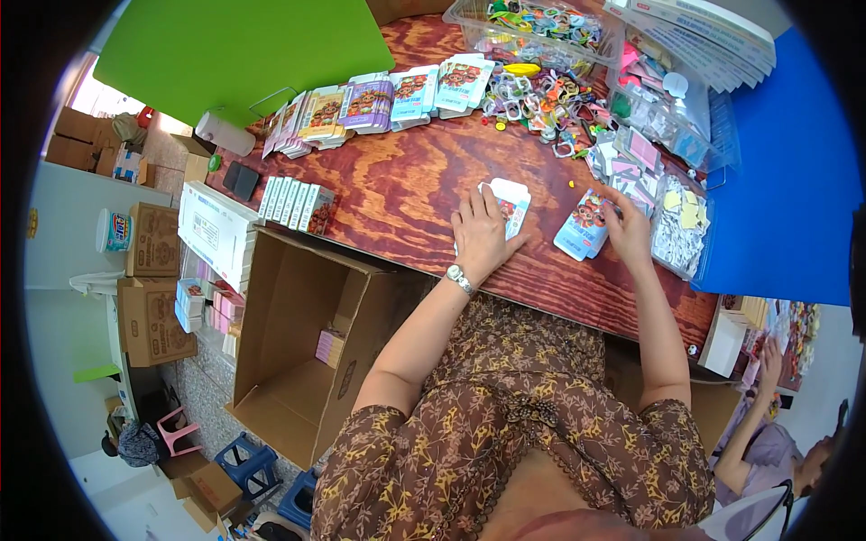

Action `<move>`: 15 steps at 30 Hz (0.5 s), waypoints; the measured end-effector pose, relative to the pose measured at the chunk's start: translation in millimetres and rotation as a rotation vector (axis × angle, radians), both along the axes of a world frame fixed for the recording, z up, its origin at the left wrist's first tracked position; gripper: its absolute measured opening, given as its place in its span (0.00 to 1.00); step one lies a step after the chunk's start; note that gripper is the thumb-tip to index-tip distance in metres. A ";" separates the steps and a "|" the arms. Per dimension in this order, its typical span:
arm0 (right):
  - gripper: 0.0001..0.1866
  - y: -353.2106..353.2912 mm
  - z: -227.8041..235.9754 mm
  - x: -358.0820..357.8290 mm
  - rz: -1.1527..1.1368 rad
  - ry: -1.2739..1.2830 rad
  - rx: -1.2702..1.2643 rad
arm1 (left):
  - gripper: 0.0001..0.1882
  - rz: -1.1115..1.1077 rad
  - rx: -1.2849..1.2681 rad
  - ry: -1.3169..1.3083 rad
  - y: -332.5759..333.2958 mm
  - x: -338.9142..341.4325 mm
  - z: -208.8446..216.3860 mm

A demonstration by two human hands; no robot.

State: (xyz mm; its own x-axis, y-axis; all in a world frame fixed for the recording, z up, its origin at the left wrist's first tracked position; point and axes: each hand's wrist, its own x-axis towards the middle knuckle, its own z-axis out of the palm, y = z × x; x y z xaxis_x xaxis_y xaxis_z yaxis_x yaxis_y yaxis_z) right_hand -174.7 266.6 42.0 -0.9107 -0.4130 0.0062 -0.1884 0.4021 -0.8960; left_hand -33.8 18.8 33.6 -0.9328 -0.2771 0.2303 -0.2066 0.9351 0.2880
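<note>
Near the table's front edge, my left hand (483,233) lies flat with outstretched fingers on a small white-and-blue carton (517,206). Its open white flap shows past my fingertips, and the rest is partly hidden under the palm. To the right, my right hand (631,233) has thumb and index finger at the upper right corner of a light blue flat carton (577,236), printed with reddish round figures. That carton seems to lie on another one. The pinch looks closed on its edge.
Stacks of flat cartons (365,101) line the far side. Filled cartons (298,203) stand at left. Colourful small trinkets (541,104) spill before a clear bin (541,45). White pieces fill a tray (683,225) at right. An open cardboard box (298,334) stands below. A co-worker's arm (753,406) shows at right.
</note>
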 end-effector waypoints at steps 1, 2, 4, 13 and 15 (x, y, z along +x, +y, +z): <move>0.19 -1.2 0.0 1.2 -0.002 0.279 0.199 | 0.58 0.022 0.039 -0.078 1.1 -2.3 0.3; 0.20 -3.8 0.0 2.1 -0.005 0.558 0.397 | 0.58 0.044 0.077 -0.157 1.8 -4.4 0.8; 0.21 -18.7 3.6 12.2 -0.031 0.642 0.374 | 0.59 0.033 0.080 -0.099 0.6 -3.4 -2.2; 0.20 -89.3 28.4 72.1 0.180 0.748 0.058 | 0.53 -0.019 0.329 0.370 8.6 8.4 28.3; 0.19 -94.1 35.6 76.1 0.208 0.722 -0.004 | 0.48 -0.041 0.485 0.470 15.0 10.0 38.7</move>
